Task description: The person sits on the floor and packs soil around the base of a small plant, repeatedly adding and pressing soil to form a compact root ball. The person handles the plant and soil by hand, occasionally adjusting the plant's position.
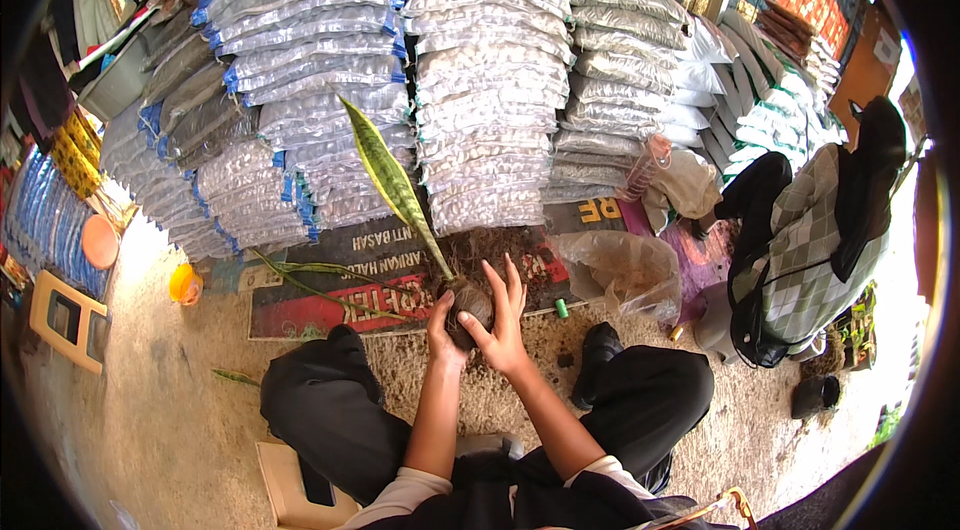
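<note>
Between my two hands, just above the ground in front of me, is a snake plant [390,175] with one tall yellow-edged leaf leaning up to the left. My left hand [445,332] wraps the left side of its dark, round root ball [473,306]. My right hand [506,330] cups the other side, thumb pressed on the ball and the other fingers stretched upward. Below lies a printed black and red banner [300,302] with dark soil strewn on it. More long green leaves [310,270] lie on the banner to the left.
Tall stacks of filled clear bags [485,80] rise beyond the banner. A crumpled plastic bag [625,275] and a small green cylinder [562,309] lie to the right. Another person in a checked shirt [815,230] sits at right, near a black pot [815,397]. A beige stool [50,305] stands left.
</note>
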`<state>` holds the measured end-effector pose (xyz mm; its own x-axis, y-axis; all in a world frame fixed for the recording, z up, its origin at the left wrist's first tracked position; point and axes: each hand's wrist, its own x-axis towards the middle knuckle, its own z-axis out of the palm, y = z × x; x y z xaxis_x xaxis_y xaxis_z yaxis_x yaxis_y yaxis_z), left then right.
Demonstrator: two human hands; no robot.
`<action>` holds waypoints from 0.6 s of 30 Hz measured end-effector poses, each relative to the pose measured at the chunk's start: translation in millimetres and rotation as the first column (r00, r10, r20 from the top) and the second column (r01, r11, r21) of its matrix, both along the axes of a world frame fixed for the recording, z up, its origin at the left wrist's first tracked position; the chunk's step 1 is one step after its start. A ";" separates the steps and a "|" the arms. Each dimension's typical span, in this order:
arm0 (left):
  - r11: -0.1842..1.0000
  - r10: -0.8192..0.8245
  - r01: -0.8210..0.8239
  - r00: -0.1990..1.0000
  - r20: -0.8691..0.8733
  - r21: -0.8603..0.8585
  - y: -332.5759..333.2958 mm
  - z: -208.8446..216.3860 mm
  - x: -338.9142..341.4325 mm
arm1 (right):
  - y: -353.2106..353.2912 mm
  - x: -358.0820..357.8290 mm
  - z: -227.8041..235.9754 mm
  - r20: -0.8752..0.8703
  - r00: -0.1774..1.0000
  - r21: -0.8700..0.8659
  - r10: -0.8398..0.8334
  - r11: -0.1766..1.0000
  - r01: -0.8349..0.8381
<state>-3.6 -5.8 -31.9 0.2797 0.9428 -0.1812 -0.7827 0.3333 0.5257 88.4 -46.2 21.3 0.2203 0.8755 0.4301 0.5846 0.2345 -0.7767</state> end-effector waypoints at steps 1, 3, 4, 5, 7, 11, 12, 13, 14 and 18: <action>1.000 -0.007 0.007 1.000 -0.007 0.012 0.4 0.9 -0.2 | -0.1 0.9 4.0 0.027 1.000 0.034 0.016 0.999 -0.017; 0.999 -0.020 0.020 1.000 -0.021 0.034 1.1 2.8 -0.4 | 0.1 2.2 9.8 0.084 0.995 0.100 0.046 0.994 -0.054; 1.000 -0.001 0.001 1.000 0.013 0.005 -1.0 8.6 1.4 | 0.2 1.7 5.6 0.049 0.998 0.130 0.041 0.990 -0.047; 1.000 0.018 -0.017 0.999 0.046 -0.025 -4.7 15.7 4.6 | 0.9 0.5 -2.1 0.014 0.999 0.160 0.038 0.986 -0.040; 0.998 0.050 -0.048 0.998 0.048 -0.051 -5.9 19.2 6.7 | 0.7 -0.8 -6.7 -0.024 0.999 0.192 0.036 0.981 -0.031; 0.995 0.074 -0.074 0.997 -0.005 -0.063 -4.1 20.5 7.4 | 0.8 -2.3 0.8 0.038 0.999 0.165 -0.006 0.986 -0.001; 0.996 0.068 -0.067 0.998 0.013 -0.062 -4.1 21.5 7.8 | -0.9 -2.8 4.5 0.077 0.997 0.138 -0.025 0.990 0.014; 0.996 0.064 -0.062 0.997 0.031 -0.060 -4.0 21.9 7.7 | -2.1 -3.9 7.5 0.117 0.992 0.113 -0.042 0.993 0.029; 0.998 0.040 -0.039 0.999 0.015 -0.051 -3.3 19.4 6.4 | -2.8 -6.2 9.4 0.069 0.997 0.095 -0.040 0.995 0.034; 0.997 0.062 -0.056 0.988 -0.144 0.046 7.3 -17.2 -0.4 | -3.3 -15.8 7.8 -0.040 0.999 0.055 -0.033 0.998 0.035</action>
<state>-4.0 1.5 -49.1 0.1974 0.9644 -0.1758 -0.7147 0.2643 0.6476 72.5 -49.5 29.1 0.2674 0.8423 0.4680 0.5621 0.2581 -0.7858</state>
